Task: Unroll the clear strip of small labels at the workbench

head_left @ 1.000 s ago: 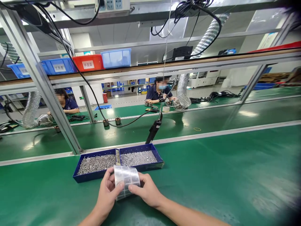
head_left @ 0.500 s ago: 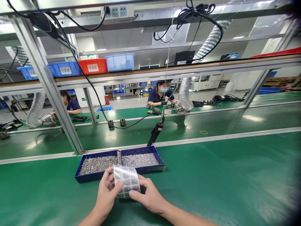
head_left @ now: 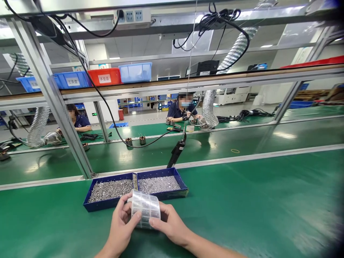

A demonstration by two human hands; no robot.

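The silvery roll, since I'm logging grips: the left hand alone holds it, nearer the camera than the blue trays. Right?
Not alone: the head view shows the left hand and right hand holding the silvery roll, nearer the camera than the blue trays.

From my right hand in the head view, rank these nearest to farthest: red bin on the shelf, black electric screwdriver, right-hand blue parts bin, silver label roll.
From the right hand:
1. Silver label roll: held, on its left.
2. Right-hand blue parts bin: just beyond, on the bench.
3. Black electric screwdriver: behind that bin.
4. Red bin: up on the shelf, far left.
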